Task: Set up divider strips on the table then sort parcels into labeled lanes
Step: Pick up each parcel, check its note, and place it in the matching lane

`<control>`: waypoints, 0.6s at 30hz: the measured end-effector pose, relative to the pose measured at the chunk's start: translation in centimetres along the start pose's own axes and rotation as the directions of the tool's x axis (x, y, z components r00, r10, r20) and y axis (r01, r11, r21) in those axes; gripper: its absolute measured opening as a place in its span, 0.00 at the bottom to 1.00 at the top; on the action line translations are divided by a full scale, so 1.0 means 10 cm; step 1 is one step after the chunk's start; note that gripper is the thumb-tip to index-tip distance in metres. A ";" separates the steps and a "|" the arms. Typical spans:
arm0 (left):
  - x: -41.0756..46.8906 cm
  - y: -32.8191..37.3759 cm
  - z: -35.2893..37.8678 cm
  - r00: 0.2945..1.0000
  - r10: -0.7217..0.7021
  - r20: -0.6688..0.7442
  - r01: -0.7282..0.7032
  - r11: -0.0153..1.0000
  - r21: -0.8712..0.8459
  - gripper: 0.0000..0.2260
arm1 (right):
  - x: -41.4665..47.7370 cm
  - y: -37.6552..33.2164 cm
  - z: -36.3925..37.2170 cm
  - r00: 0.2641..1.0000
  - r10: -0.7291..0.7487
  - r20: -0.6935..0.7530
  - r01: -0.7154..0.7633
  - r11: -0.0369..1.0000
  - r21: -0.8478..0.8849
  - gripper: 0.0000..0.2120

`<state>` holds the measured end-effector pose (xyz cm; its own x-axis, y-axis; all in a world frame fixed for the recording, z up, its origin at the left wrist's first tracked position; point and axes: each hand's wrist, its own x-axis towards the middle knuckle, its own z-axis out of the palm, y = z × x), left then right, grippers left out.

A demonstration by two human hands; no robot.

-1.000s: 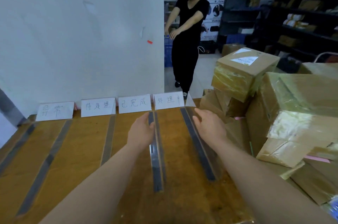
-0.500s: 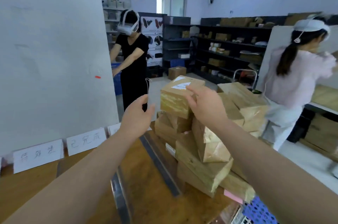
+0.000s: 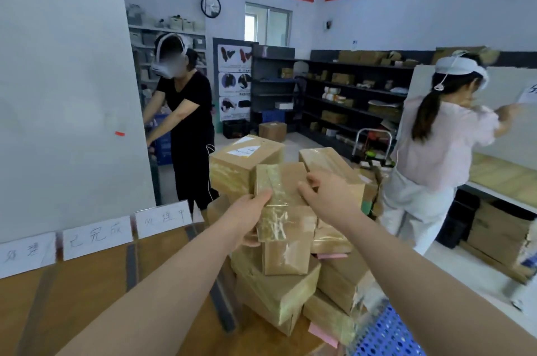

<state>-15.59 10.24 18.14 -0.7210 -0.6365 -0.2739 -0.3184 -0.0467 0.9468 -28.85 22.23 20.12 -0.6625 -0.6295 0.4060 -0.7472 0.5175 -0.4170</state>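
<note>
Cardboard bound in yellowed tape makes up the parcel, which is held upright just above the stack of parcels. Whether it touches the top of that stack, I cannot tell. The left hand grips its left edge, thumb laid across the taped front and fingers curled behind, so the weight seems to sit in that palm. The right hand pinches the upper right edge with the thumb on the front; its fingertips are hidden behind the box. Two hands on opposite edges probably keep the slick tape from slipping. They also turn one face toward the wearer, likely so any marking can be read before a lane is chosen. Left of the stack, dark divider strips lie along the wooden table. White label cards stand at its far edge, one heading each lane. With the strips down, sorting appears to be at its start, and this parcel must next go left from the stack into its matching lane.
</note>
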 end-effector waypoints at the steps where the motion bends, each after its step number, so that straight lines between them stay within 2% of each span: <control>1: -0.02 0.00 0.03 1.000 0.016 -0.021 -0.017 1.000 -0.015 0.16 | 0.01 0.01 0.00 1.000 -0.015 -0.015 0.016 0.999 0.028 0.15; 5: -0.16 0.05 0.02 0.991 0.123 -0.053 -0.130 0.981 -0.145 0.15 | 0.05 0.02 -0.10 0.994 -0.056 -0.092 0.070 0.986 0.153 0.11; 6: -0.20 0.06 -0.03 0.984 0.166 -0.056 -0.174 0.970 -0.173 0.16 | 0.06 -0.01 -0.15 0.991 -0.066 -0.116 0.091 0.970 0.226 0.10; 8: -0.26 0.06 -0.13 0.961 0.263 -0.080 -0.274 0.938 -0.210 0.22 | 0.09 -0.09 -0.24 0.992 -0.030 -0.125 0.083 0.895 0.439 0.14; 9: -0.29 0.05 -0.19 0.942 0.320 -0.098 -0.333 0.923 -0.193 0.26 | 0.10 -0.15 -0.28 0.996 0.020 -0.084 0.031 0.825 0.564 0.15; 11: -0.38 0.04 -0.29 0.887 0.446 -0.117 -0.453 0.891 -0.036 0.35 | 0.11 -0.27 -0.33 0.990 0.104 0.095 -0.138 0.592 0.794 0.15; 12: -0.41 0.02 -0.33 0.858 0.499 -0.122 -0.498 0.866 0.041 0.38 | 0.11 -0.33 -0.35 0.975 0.107 0.197 -0.224 0.460 0.859 0.16; 14: -0.47 -0.03 -0.42 0.820 0.555 -0.137 -0.550 0.832 0.075 0.40 | 0.08 -0.42 -0.36 0.942 0.037 0.332 -0.331 0.252 0.910 0.19; 16: -0.58 -0.16 -0.48 0.788 0.593 -0.165 -0.588 0.804 0.084 0.40 | 0.03 -0.45 -0.31 0.912 -0.014 0.410 -0.406 0.119 0.906 0.20; 18: -0.68 -0.25 -0.52 0.777 0.603 -0.184 -0.606 0.794 0.044 0.36 | -0.04 -0.47 -0.20 0.880 -0.050 0.472 -0.468 0.075 0.881 0.17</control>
<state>-6.64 10.69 18.50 -0.6388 -0.6638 0.3889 0.1569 0.3824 0.9106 -25.20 21.17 23.56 -0.5209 -0.8536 -0.0055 0.3002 -0.1772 -0.9373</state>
